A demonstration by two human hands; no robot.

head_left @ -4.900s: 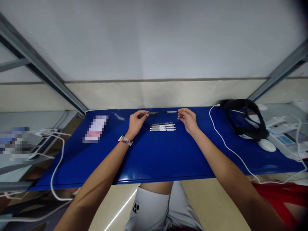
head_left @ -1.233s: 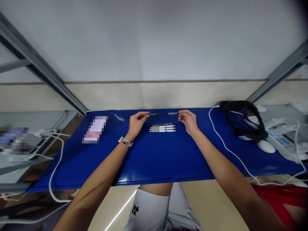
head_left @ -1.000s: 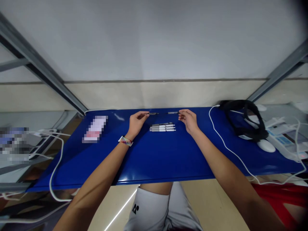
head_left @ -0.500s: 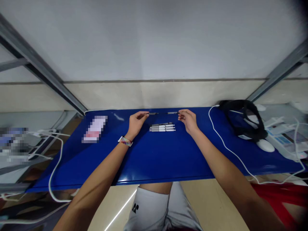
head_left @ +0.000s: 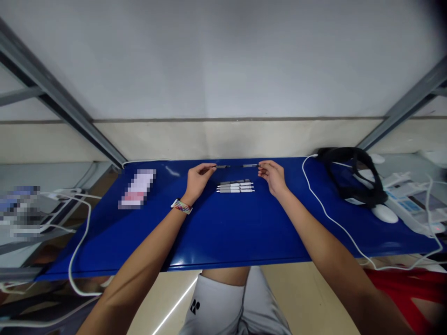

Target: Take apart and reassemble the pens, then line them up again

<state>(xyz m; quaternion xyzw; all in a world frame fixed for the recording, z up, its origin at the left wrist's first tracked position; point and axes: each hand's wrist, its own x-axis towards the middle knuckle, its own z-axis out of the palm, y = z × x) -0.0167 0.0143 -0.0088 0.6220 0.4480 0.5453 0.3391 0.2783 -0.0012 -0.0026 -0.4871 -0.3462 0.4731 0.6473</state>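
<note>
My left hand is closed, its thumb and fingertips pinching one end of a short dark pen piece that points right. Across from it, my right hand pinches a dark and silver pen piece pointing left. The two pieces lie roughly in one line, with a narrow gap between their inner ends. Just below them, several white and grey pens lie side by side in a row on the blue table; the topmost looks darker. A colourful band circles my left wrist.
A blurred-out phone-like rectangle lies at left. At right are a black headset with a strap, a white rounded device and a white cable crossing the table. Metal posts flank the table, with a wall behind.
Both hands stay nearly in place. The dark stretch between the two pen pieces now shows as a blue gap. The row of pens has not moved.
</note>
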